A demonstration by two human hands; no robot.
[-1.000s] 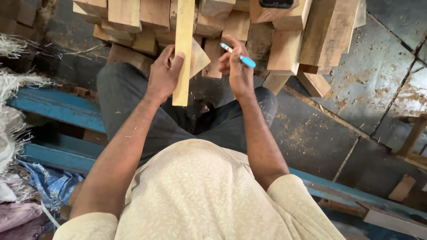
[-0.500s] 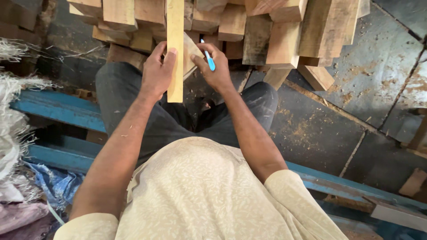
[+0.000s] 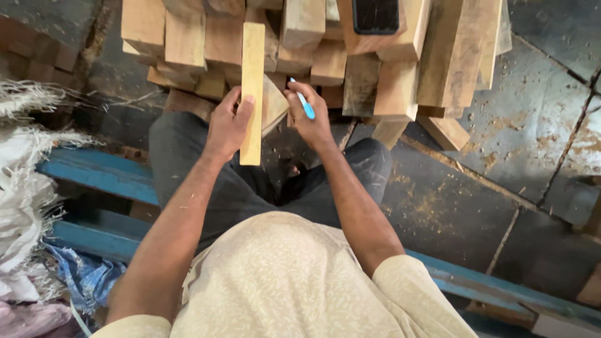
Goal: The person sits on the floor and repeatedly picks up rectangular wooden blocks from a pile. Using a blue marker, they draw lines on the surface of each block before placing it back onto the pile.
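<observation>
My left hand (image 3: 226, 125) grips a long pale wooden slat (image 3: 252, 69) held upright in front of me, its lower end near my knee. My right hand (image 3: 308, 116) holds a blue pen (image 3: 303, 103) and rests against a second, wider wood piece (image 3: 273, 103) just right of the slat. Both hands sit in front of a stack of cut wooden blocks (image 3: 388, 69).
A dark flat phone-like object (image 3: 375, 14) lies on top of the wood stack. I sit on a blue wooden bench (image 3: 100, 172). White frayed sacks (image 3: 25, 188) lie at the left. The stained concrete floor (image 3: 501, 163) spreads to the right.
The right hand with the blue pen moved left, closer to the slat and the wider piece. The pen now points up and left. The left hand keeps holding the slat.
</observation>
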